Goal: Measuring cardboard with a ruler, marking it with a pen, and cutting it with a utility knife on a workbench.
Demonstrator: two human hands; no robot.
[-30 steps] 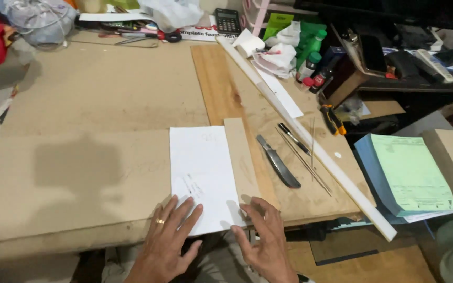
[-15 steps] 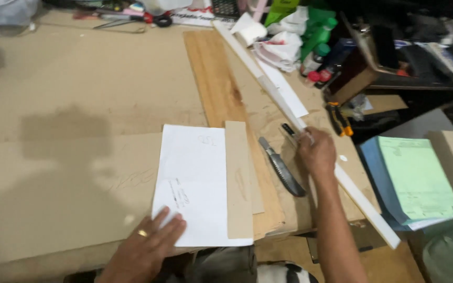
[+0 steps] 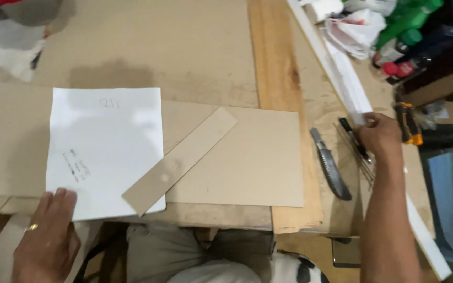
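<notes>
Cardboard-topped bench [image 3: 184,47]: L hand [image 3: 48,241] on white paper sheet [image 3: 106,147].

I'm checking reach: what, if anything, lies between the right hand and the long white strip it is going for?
Nothing visible does. The right hand is already at the white strip, fingers on its edge; the serrated knife lies to its left, off that path.

Green plastic bottles [image 3: 412,15] are standing in the upper right of the frame. Beside them, a dark bottle with a red cap [image 3: 402,68] is lying tilted.
</notes>
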